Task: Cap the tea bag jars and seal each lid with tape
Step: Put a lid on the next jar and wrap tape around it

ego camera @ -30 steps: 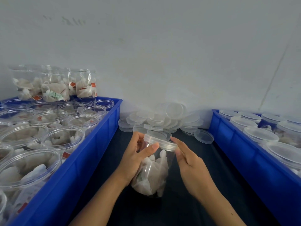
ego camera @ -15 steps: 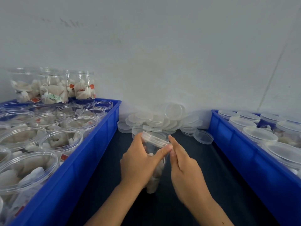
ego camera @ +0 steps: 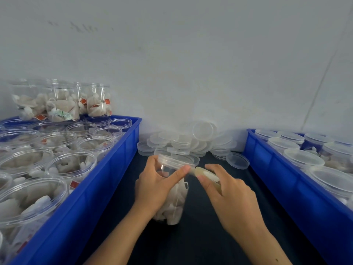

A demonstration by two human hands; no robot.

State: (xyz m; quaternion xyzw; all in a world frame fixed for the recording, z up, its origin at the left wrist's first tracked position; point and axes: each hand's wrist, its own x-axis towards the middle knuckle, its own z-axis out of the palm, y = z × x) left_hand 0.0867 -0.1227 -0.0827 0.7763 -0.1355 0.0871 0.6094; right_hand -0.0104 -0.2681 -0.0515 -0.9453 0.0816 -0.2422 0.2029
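Clear jar (ego camera: 172,199) of tea bags, upright on the dark surface (ego camera: 200,236) in the middle lane between two blue crates. Clear lid (ego camera: 174,162) seated on the jar's mouth. Left hand (ego camera: 156,185) wrapped round the upper jar, fingers curled behind the wall, thumb (ego camera: 180,174) stretched along the lid's rim. Right hand (ego camera: 227,194) just beside the jar on its right, fingers curled and clamped on a roll of tape (ego camera: 207,174), pale and partly hidden in the grip. A short strip from the roll runs to the lid's rim, right at the left thumb's tip; whether stuck down yet, cannot tell.

Behind the jar, toward the far edge of the surface against the wall (ego camera: 191,54), a heap of loose lids (ego camera: 183,140), some stacked, one leaning upright, one (ego camera: 237,160) lying apart near the right crate.

Along the left edge, left crate (ego camera: 86,197) packed with open jars (ego camera: 70,165) of tea bags, mouths up. More filled jars (ego camera: 61,102) stacked on top at the far left corner.

Along the right edge, right crate (ego camera: 298,192) holding capped jars (ego camera: 303,156), lids on.
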